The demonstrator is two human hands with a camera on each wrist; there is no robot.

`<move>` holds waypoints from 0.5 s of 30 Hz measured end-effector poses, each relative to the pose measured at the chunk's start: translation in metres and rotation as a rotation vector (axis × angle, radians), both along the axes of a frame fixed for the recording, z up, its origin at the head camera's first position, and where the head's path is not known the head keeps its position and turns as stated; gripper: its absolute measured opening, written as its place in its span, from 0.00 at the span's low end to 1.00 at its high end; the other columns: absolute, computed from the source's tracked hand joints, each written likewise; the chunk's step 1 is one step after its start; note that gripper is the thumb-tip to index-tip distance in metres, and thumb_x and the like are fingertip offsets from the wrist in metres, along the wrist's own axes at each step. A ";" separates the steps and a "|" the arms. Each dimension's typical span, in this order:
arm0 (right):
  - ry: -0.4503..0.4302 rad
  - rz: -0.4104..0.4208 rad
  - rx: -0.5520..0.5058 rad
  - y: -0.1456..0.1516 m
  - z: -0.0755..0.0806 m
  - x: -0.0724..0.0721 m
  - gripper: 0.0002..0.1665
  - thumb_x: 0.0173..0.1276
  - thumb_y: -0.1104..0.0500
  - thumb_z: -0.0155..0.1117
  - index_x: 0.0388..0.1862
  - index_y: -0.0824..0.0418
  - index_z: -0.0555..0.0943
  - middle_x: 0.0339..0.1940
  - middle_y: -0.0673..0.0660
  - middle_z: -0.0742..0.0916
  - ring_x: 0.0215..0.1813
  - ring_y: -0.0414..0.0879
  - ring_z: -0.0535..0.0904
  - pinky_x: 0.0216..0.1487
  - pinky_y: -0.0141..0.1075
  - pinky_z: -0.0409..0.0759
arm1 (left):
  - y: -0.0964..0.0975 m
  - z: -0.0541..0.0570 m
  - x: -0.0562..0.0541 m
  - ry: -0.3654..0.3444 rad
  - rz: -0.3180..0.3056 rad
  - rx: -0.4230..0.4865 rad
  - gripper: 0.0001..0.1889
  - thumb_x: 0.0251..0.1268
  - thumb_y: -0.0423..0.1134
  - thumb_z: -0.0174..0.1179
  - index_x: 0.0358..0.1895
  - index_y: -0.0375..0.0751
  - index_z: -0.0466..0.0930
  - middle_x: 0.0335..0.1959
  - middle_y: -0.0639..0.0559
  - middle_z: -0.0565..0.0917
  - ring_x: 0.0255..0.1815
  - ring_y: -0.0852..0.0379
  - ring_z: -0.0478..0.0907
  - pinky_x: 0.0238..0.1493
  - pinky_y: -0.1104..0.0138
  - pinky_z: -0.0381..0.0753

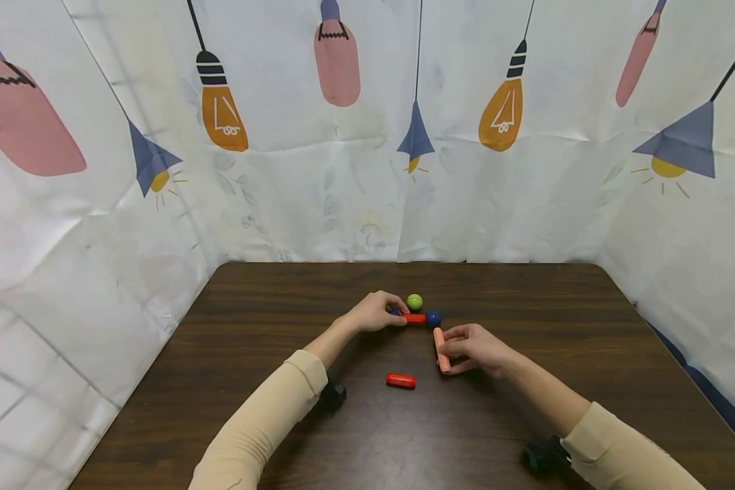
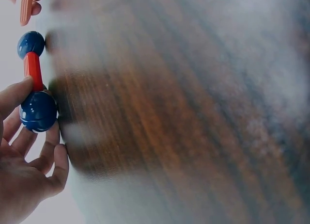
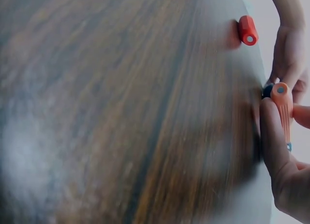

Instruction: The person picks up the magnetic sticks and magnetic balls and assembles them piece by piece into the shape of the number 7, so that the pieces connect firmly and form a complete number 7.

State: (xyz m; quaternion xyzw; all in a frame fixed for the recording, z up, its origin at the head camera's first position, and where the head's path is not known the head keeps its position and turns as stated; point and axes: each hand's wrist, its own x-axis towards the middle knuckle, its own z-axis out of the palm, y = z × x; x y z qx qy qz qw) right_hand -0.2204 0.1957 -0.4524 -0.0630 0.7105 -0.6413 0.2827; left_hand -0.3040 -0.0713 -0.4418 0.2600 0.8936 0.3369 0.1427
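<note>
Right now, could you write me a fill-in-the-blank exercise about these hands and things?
1. The ____ hand holds the ridged salmon-pink stick.
2. A glossy blue ball caps each end of the ribbed ____ stick.
3. The small glossy ball beyond that stick in the head view is ____.

Missing words: right; red; green.

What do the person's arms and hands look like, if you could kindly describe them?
Both arms wear cream sleeves ending in wide cuffs. A small dark device shows beside each cuff. The left hand and right hand are bare, without gloves.
</note>
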 end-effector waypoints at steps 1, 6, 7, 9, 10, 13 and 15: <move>-0.005 -0.004 -0.007 -0.001 0.000 0.000 0.35 0.77 0.64 0.60 0.72 0.83 0.60 0.52 0.67 0.82 0.45 0.51 0.86 0.47 0.47 0.86 | 0.000 0.000 0.000 -0.002 0.001 0.000 0.09 0.70 0.42 0.69 0.49 0.47 0.88 0.45 0.56 0.85 0.44 0.57 0.78 0.48 0.63 0.77; -0.033 -0.051 -0.042 -0.007 -0.001 0.001 0.35 0.76 0.65 0.62 0.72 0.83 0.60 0.57 0.70 0.79 0.49 0.52 0.85 0.50 0.47 0.85 | 0.001 0.000 0.000 -0.007 0.006 0.002 0.08 0.70 0.41 0.69 0.48 0.47 0.89 0.44 0.56 0.85 0.45 0.57 0.77 0.48 0.63 0.77; -0.037 -0.062 -0.049 -0.008 -0.001 0.001 0.36 0.75 0.65 0.63 0.72 0.83 0.60 0.58 0.71 0.79 0.50 0.53 0.85 0.50 0.48 0.85 | 0.000 0.000 0.001 -0.009 0.008 0.006 0.08 0.70 0.41 0.69 0.48 0.47 0.88 0.44 0.56 0.85 0.45 0.57 0.77 0.48 0.63 0.77; -0.043 -0.081 -0.055 -0.010 0.000 0.002 0.37 0.75 0.65 0.64 0.72 0.82 0.60 0.60 0.71 0.78 0.51 0.53 0.84 0.51 0.48 0.84 | 0.000 0.000 0.001 -0.008 0.006 0.005 0.08 0.70 0.41 0.69 0.48 0.47 0.88 0.44 0.56 0.85 0.45 0.57 0.78 0.48 0.63 0.77; -0.045 -0.085 -0.059 -0.011 0.000 0.002 0.37 0.74 0.65 0.64 0.72 0.82 0.60 0.60 0.71 0.78 0.52 0.53 0.84 0.51 0.48 0.84 | 0.000 0.000 0.001 -0.007 0.004 0.004 0.08 0.70 0.41 0.69 0.49 0.47 0.88 0.44 0.56 0.85 0.45 0.57 0.78 0.48 0.63 0.77; -0.051 -0.091 -0.076 -0.012 0.000 0.002 0.37 0.74 0.65 0.64 0.72 0.81 0.60 0.59 0.70 0.80 0.52 0.53 0.85 0.51 0.48 0.84 | 0.000 0.000 0.001 -0.007 0.002 0.004 0.08 0.70 0.41 0.69 0.49 0.47 0.88 0.45 0.56 0.85 0.45 0.57 0.78 0.48 0.62 0.78; -0.055 -0.089 -0.092 -0.013 -0.001 0.002 0.37 0.75 0.65 0.64 0.72 0.82 0.59 0.58 0.71 0.81 0.51 0.53 0.85 0.51 0.48 0.84 | 0.000 0.000 0.000 -0.007 0.001 0.001 0.08 0.70 0.41 0.69 0.49 0.47 0.88 0.45 0.56 0.85 0.45 0.57 0.78 0.48 0.62 0.78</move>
